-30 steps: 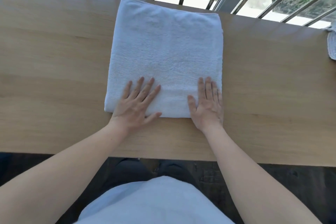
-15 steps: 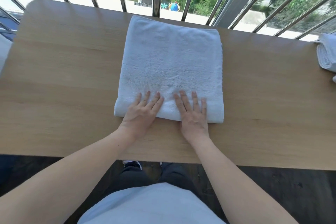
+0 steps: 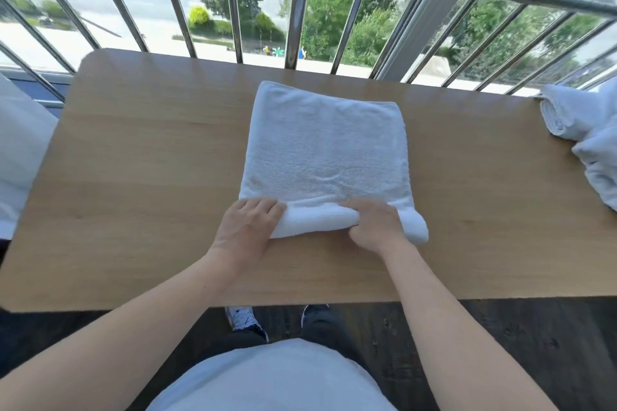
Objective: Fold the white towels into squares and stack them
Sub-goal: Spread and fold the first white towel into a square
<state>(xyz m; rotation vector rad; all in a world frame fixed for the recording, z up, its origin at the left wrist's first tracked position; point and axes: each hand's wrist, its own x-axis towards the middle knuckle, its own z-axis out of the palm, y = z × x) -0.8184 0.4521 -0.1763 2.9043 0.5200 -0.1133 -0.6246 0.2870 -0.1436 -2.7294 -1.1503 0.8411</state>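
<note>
View: head camera, looking down over both forearms to a wooden tabletop (image 3: 150, 160) set against a window railing (image 3: 297, 10).
Towel: a white towel (image 3: 324, 150), already doubled into a thick oblong, lies flat at mid-tabletop; its long sides run from 6 to 12 o'clock.
Near hem: the 6 o'clock edge is raised off the wood and bulges into a soft roll between the hands.
Left grip (image 3: 248, 227): clenched on the towel's near corner at 7 o'clock, fingers curled over the top of the hem.
Right grip (image 3: 374, 227): grasping the same hem toward 5 o'clock, fingers curled over the top and thumb tucked beneath; a short end of the roll sticks out past it.
Step in hand: by the look of it, the start of the fold that would halve the oblong into a square.
Next move: likely to carry the hem away toward 12 o'clock, both hands level, and lay it edge to edge on the far hem; the layers will need to be held together so that the bulk does not slide.
Pile: loose white towels (image 3: 584, 133) at 3 o'clock, well apart from the work, not yet folded.
Stack: no finished stack shows; white fabric (image 3: 20, 143) at 9 o'clock sits off the tabletop, and what it is cannot be told.
</note>
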